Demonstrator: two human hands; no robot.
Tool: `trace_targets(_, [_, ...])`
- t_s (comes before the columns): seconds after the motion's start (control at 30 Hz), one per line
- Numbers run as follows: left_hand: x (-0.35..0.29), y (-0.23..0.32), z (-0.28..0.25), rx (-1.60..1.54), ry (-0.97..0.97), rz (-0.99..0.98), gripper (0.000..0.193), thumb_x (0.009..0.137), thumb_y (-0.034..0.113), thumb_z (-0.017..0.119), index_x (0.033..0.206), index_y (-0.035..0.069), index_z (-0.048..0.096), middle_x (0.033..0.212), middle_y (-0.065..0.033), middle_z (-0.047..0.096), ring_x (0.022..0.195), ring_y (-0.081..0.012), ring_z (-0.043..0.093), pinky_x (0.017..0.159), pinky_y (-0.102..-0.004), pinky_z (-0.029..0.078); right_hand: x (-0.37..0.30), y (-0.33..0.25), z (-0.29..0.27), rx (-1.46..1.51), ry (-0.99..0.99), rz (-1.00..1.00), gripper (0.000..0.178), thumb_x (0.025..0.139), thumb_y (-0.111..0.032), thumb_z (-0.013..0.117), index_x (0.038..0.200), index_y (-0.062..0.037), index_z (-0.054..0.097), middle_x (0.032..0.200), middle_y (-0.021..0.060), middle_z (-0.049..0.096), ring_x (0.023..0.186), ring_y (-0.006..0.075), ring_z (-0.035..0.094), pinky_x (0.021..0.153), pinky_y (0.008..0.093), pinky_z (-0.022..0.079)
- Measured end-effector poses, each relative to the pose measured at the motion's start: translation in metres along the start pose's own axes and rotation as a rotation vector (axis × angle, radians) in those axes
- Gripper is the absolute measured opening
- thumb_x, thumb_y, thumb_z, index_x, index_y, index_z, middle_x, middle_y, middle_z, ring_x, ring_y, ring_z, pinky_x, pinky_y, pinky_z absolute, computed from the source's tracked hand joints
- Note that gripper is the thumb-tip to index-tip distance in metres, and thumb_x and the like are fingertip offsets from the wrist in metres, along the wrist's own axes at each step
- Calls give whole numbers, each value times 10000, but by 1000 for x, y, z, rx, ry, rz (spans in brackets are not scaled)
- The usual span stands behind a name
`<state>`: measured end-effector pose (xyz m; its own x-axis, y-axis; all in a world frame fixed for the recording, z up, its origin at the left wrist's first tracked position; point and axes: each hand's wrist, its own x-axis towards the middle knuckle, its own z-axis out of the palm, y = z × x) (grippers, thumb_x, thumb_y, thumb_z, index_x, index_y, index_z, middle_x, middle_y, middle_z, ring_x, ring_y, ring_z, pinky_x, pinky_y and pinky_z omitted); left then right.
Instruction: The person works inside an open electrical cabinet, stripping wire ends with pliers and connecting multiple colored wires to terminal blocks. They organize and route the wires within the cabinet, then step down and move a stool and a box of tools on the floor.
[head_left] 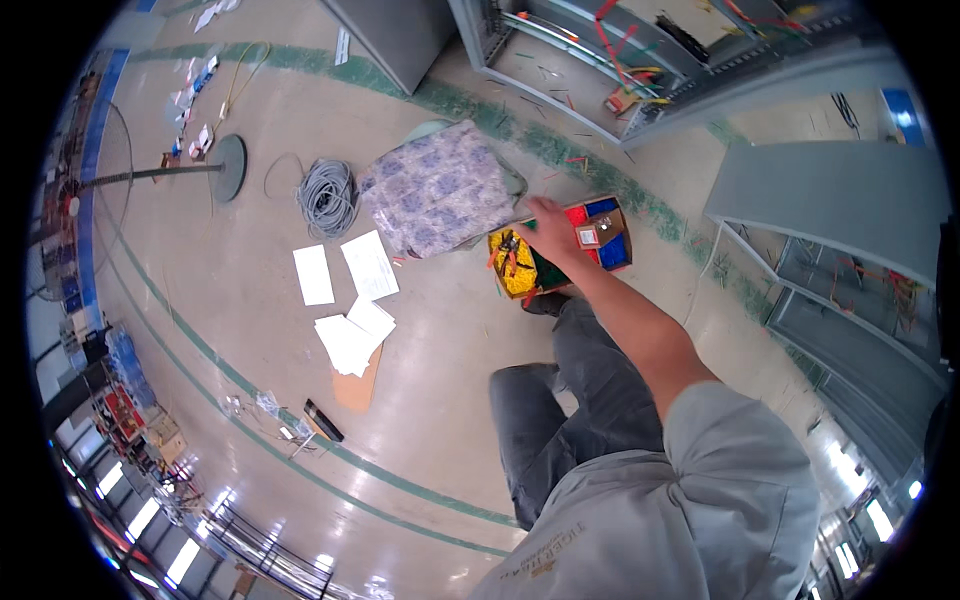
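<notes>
My right hand (547, 232) reaches over a shallow cardboard box (511, 293) on the floor. Its thumb and fingers look spread, and nothing shows between them. The box holds small coloured pieces, too small to name: yellow pieces (518, 272) at the left, green at the middle, partly under my hand, then red and blue pieces (612, 250) at the right. Dark items with red-orange parts lie on the yellow ones. A small brown carton (606, 228) rests on the red and blue side. Just left of my fingers is a flower-patterned cushion (440, 190). My left hand is out of view.
A coil of grey cable (328, 198) and white papers (368, 265) lie left on the floor. A round-based stand (230, 168) is farther left. Open grey cabinets (840, 200) with coloured wires stand at the far side and right; wire scraps litter the floor.
</notes>
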<state>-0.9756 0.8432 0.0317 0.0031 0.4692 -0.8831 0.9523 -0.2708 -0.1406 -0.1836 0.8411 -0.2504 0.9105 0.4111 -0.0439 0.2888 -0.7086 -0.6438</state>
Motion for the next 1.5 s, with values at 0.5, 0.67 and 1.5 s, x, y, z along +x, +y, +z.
trace_targets(0.5, [388,340,-302,-540,438,615,465,937,177,765,1315,-55,626,1221,-228,698,1116,-343,677,990,-435,523,180,-97,185,-263,-62,471,1163,757,-739,749,1615,-96,301,1604,228,399,1497,416,332,1182,669,268])
trace_targets(0.67, [489,577,-482,-344,623,1149,736,851,330,839,1428,-17,539,1363,-266,606,1262,-457,561,1058,-512,459,181,-97,221,-443,229,409,1092,783,-795,665,1583,-98,406,1597,225,411,1466,413,374,1216,635,195])
trace_targets(1.5, [550,665,-439,255,314,691,986,680,760,796,1184,-51,547,1126,-286,662,1083,-482,657,888,-567,533,161,-62,180,-234,21,111,918,712,-683,790,1395,-108,574,1325,164,585,1247,373,536,1044,500,406])
